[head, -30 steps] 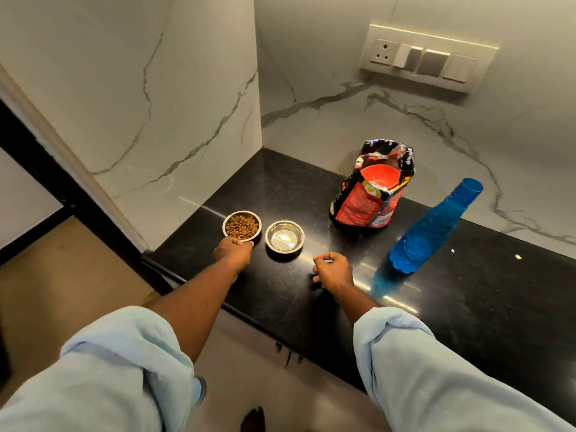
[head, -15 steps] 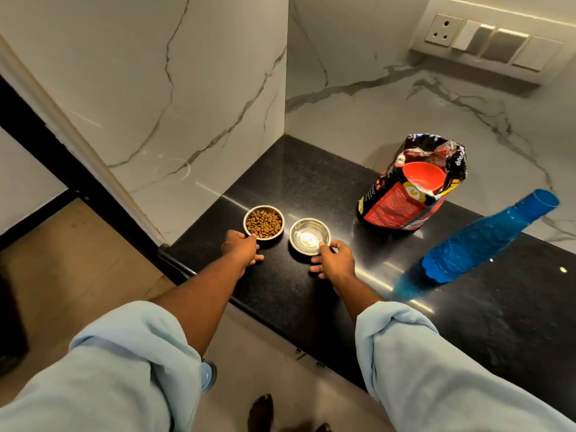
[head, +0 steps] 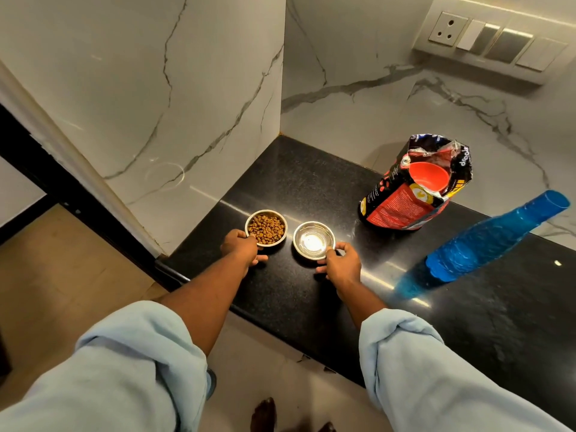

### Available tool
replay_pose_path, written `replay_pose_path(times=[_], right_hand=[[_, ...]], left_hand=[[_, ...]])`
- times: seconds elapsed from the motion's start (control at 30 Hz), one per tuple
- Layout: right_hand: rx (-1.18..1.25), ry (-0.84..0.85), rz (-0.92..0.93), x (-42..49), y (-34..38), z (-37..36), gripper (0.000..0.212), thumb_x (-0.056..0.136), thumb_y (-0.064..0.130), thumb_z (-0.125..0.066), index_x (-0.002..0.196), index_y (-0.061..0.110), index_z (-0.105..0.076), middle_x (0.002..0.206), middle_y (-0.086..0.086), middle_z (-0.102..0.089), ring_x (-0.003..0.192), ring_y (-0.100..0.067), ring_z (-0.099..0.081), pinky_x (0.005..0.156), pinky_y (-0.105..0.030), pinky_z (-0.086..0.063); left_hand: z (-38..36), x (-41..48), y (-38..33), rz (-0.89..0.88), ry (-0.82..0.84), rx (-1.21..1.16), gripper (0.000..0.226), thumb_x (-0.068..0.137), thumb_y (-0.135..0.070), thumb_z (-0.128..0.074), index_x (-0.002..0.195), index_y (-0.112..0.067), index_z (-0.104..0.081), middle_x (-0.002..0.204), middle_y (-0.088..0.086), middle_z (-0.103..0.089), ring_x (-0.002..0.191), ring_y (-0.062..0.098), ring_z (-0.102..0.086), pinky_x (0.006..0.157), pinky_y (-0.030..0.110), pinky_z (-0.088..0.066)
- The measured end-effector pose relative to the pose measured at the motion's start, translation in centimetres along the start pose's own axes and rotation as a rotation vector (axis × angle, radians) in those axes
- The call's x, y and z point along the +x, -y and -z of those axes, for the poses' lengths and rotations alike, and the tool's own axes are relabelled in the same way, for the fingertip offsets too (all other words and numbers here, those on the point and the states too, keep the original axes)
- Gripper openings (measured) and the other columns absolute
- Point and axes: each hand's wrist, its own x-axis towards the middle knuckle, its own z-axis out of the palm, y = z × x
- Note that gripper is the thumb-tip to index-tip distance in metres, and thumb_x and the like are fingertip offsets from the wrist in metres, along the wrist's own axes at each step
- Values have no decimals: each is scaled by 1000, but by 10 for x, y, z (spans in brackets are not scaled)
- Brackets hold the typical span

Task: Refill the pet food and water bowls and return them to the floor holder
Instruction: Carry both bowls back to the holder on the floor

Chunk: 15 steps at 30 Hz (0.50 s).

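**Two filled bowls held at the counter edge**

The food bowl (head: 266, 227), a small steel bowl full of brown kibble, stands on the black counter (head: 296, 182) near its front left corner. Just beside it, on its right and not touching it, stands the water bowl (head: 314, 240). This one is shiny inside with a bright glare in the middle, so I cannot tell how much water it has.

The left hand (head: 240, 247) grips the near rim of the food bowl, with the fingers curled against its side. The right hand (head: 341, 265) holds the near right rim of the water bowl, thumb on the edge and fingers bent around the outside. Both forearms are bare below rolled-up light blue sleeves (head: 405, 353).

Further back on the counter, well apart from the bowls, an open red and black food bag (head: 402, 207) stands upright with an orange scoop (head: 428, 177) in its mouth. To the right of the bag is a blue bottle (head: 486, 244).

White marble walls (head: 156, 88) meet in the corner behind the counter, and a switch panel (head: 495, 42) is fixed on the back wall at the upper right. A beige floor (head: 62, 275) shows at the left below.
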Motion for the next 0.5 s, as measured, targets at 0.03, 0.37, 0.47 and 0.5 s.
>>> replay_pose_path(times=[0.03, 0.37, 0.47, 0.5], right_hand=[[-10, -8, 0, 0, 1, -1, 20, 107, 19, -58, 127, 21, -57, 87, -9, -79, 63, -20, -75, 56, -27, -49], [-7, -8, 5, -6, 5, -10, 13, 106, 13, -56, 120, 14, -56, 86, -16, -78, 59, -19, -72, 50, -25, -51], [-15, 0, -3, -10, 8, -12, 14, 105, 8, -53, 118, 13, -53, 84, -17, -77, 59, -20, -71, 50, -25, -51], [-16, -2, -4, -11, 8, -13, 14, 104, 7, -52, 117, 14, -52, 82, -16, -76, 58, -20, -70, 50, -26, -52]], left_hand=[[1, 1, 0, -3, 7, -2, 6, 106, -17, -55, 111, -16, -59, 110, 15, -76, 64, 27, -79, 34, 21, -44], [19, 3, 5, -68, 44, 17, 13, 106, -11, -59, 118, -7, -61, 112, 21, -75, 71, 29, -77, 30, 13, -38], [26, 4, 9, -81, 39, 36, 12, 105, -12, -60, 117, -9, -61, 110, 20, -76, 64, 24, -76, 31, 13, -38], [28, 5, 11, -84, 33, 46, 12, 105, -13, -60, 116, -10, -62, 108, 19, -77, 63, 22, -75, 31, 13, -38]])
